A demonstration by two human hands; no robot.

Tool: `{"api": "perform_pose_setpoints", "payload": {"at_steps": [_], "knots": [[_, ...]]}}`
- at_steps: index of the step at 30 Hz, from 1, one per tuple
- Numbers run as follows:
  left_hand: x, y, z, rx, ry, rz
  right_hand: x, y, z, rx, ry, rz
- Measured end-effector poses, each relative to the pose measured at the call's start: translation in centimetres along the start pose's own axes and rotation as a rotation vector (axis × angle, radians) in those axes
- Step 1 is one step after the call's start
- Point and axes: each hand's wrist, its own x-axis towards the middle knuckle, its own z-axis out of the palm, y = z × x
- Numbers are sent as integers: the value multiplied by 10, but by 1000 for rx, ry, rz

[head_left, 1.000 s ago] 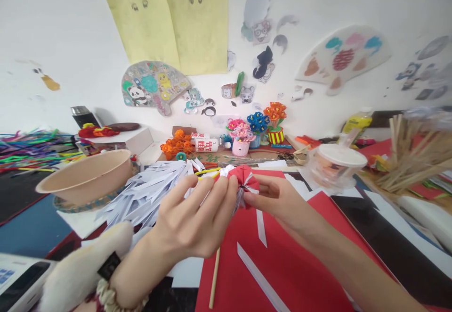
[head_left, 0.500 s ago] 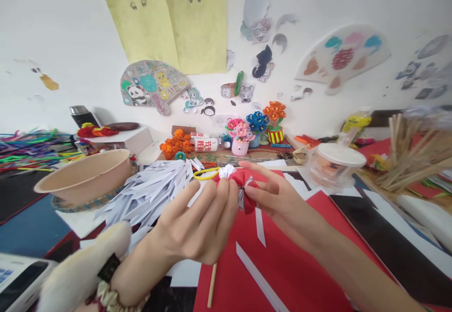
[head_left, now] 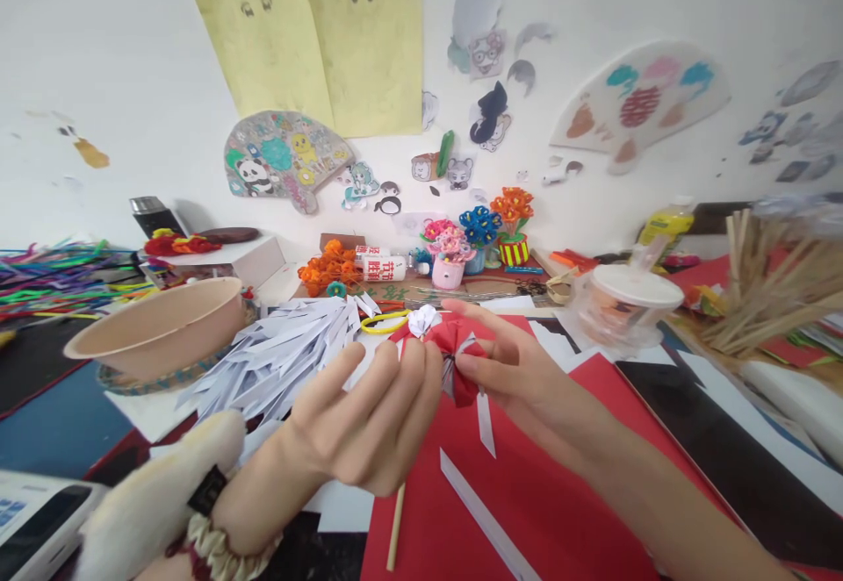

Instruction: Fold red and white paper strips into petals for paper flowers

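A gathered red paper flower (head_left: 463, 388) with dark and whitish creases is held up over the red sheet. My left hand (head_left: 375, 410) pinches its left side, the fingers curled and the fingertips hidden behind it. On the right side, my right hand (head_left: 510, 370) has thumb and fingers around the flower, with the index finger stretched over the top. Just behind sits a crumpled white paper piece (head_left: 421, 320), beside a yellow ring (head_left: 384, 325). A thin wooden stick (head_left: 395, 533) shows below my left hand; its upper end is hidden.
Red paper (head_left: 527, 493) lies beneath my hands with a loose white strip (head_left: 484, 511) on it. Many white paper strips (head_left: 277, 357) are heaped at the left, near a beige basin (head_left: 158, 326). A lidded cup (head_left: 625, 300) and pale wooden strips (head_left: 770, 283) stand at the right.
The red flower has turned slightly between my fingers and sits a little lower. My hands have stayed in nearly the same place.
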Motion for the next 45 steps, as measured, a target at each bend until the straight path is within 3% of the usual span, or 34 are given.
{"api": "perform_pose_setpoints", "payload": {"at_steps": [7,13,17,25,29,37,42,44,45], "knots": [[3,0,3,18,39,-25,1,-3,-3,-35,-33,-27],[4,7,-1,26,-28,-46,0,-1,-1,-37,-58,-14],[6,6,-4,22,-11,-15,-1,-1,0,-12,-79,19],[-2,2,-5,20,-54,-123,-3,-9,-2,-49,-150,-102],[-1,-4,0,21,49,-103,-5,-9,-2,-68,-152,-118],[0,-7,3,79,20,-87,-6,-9,-5,-80,-195,-99],[-5,-2,-1,81,106,-61,-5,-6,-4,-27,-200,-50],[-7,1,-7,72,76,-45,-5,-4,-2,-8,-197,-11],[-7,2,-10,52,-32,-30,-5,-3,-1,-2,-201,8]]}}
